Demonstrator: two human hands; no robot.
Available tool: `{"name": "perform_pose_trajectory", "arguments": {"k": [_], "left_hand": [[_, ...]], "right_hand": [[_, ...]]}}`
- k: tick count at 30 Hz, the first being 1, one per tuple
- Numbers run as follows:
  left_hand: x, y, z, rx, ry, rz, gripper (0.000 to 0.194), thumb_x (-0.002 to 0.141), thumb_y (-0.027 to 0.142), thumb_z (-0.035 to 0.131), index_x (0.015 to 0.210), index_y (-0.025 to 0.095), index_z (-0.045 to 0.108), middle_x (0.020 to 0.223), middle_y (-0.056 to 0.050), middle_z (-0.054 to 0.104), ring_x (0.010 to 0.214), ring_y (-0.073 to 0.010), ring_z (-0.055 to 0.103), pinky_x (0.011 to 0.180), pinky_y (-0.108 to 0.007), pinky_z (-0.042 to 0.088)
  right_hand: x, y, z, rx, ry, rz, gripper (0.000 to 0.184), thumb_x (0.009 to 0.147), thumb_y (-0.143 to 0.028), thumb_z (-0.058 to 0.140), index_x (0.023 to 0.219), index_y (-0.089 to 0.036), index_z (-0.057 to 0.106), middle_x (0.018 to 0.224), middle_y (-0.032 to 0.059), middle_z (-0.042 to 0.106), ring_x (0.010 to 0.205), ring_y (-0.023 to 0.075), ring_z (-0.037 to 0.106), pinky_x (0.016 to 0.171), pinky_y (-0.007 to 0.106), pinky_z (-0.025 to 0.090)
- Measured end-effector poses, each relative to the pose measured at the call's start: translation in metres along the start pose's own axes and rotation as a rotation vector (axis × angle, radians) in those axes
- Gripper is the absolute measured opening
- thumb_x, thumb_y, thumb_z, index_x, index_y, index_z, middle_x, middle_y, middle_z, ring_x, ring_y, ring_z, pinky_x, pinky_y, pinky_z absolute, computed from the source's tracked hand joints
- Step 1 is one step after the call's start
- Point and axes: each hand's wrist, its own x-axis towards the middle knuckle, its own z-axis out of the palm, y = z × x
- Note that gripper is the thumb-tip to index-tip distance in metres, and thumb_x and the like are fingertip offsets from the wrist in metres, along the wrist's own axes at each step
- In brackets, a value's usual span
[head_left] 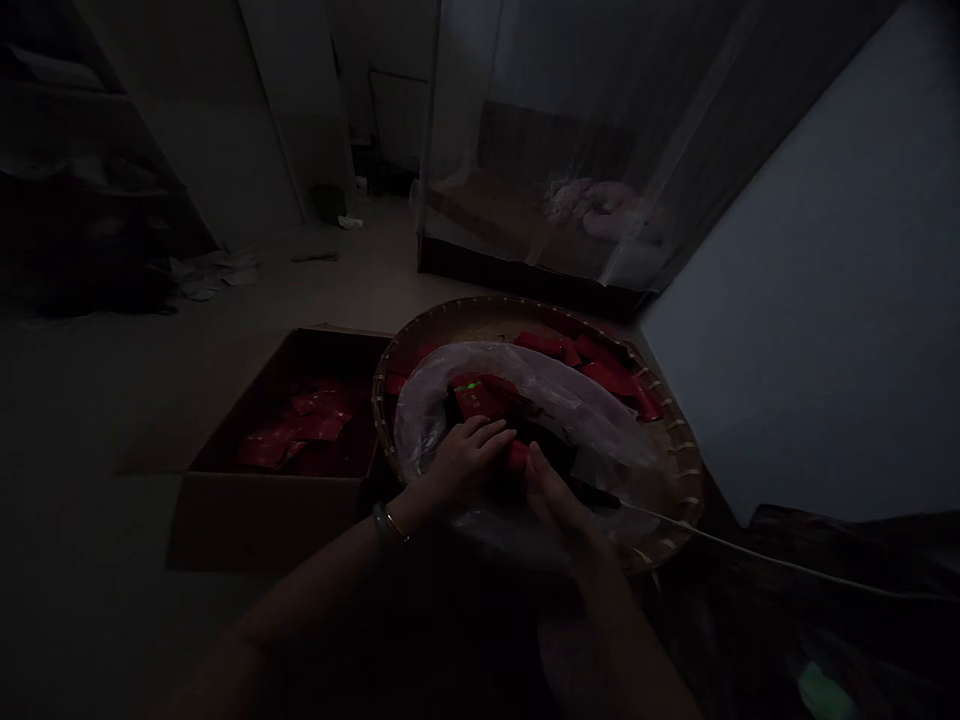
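Note:
In the dim head view, a small red packet (516,456) sits between my two hands. My right hand (553,488) pinches it from the right, thumb and fingers closed. My left hand (466,456) lies palm down, fingers stretched, their tips touching or very near the packet; its thumb is hidden. Beyond the left fingers is a red piece (480,400) with a small bright green strip. Clear plastic sheeting (600,415) surrounds this spot inside a round woven tray (679,440). By my right hand, a dark object (596,494) trails a white cord (750,550).
More red packets (611,378) lie along the tray's far right side. An open cardboard box (262,510) with red packets stands on the left. Behind the tray is a netted bed frame (525,270); a pale wall (825,300) rises on the right. Papers (214,272) lie on the floor.

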Motion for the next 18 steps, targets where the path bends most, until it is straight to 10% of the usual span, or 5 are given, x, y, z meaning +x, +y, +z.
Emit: {"name": "perform_pose_trajectory", "arguments": {"k": [8, 13, 16, 18], "left_hand": [[-0.005, -0.008, 0.012, -0.170, 0.068, -0.017, 0.049, 0.075, 0.011, 0.058, 0.124, 0.016, 0.049, 0.124, -0.011, 0.058, 0.113, -0.0233, 0.054, 0.095, -0.040, 0.047], [-0.007, -0.016, 0.011, -0.265, 0.204, -0.231, 0.049, 0.071, 0.013, 0.064, 0.119, 0.019, 0.053, 0.111, -0.008, 0.064, 0.101, -0.0228, 0.060, 0.087, -0.040, 0.050], [-0.006, -0.018, 0.005, -0.323, 0.354, -0.362, 0.047, 0.071, 0.019, 0.067, 0.117, 0.019, 0.055, 0.105, -0.007, 0.066, 0.094, -0.0209, 0.063, 0.083, -0.036, 0.052], [-0.006, -0.019, 0.000, -0.333, 0.474, -0.471, 0.045, 0.073, 0.024, 0.067, 0.116, 0.019, 0.055, 0.105, -0.007, 0.066, 0.093, -0.0209, 0.064, 0.083, -0.036, 0.053]], "right_hand": [[-0.005, -0.018, 0.000, -0.050, -0.023, 0.119, 0.052, 0.076, -0.065, 0.055, 0.099, -0.020, 0.067, 0.098, 0.0066, 0.069, 0.108, 0.0243, 0.056, 0.101, 0.042, 0.037], [0.003, -0.036, -0.016, -0.091, 0.169, -0.109, 0.045, 0.084, -0.059, 0.046, 0.099, -0.021, 0.067, 0.095, 0.0082, 0.070, 0.099, 0.0244, 0.062, 0.094, 0.046, 0.043], [0.028, -0.030, -0.023, -0.386, 0.297, -0.285, 0.028, 0.084, -0.040, 0.050, 0.102, -0.022, 0.063, 0.099, 0.0063, 0.068, 0.096, 0.0221, 0.062, 0.092, 0.046, 0.046], [0.051, -0.020, -0.020, -0.773, 0.125, -0.328, 0.030, 0.078, -0.022, 0.055, 0.107, -0.021, 0.062, 0.111, 0.0075, 0.064, 0.106, 0.0220, 0.057, 0.100, 0.046, 0.040]]}}
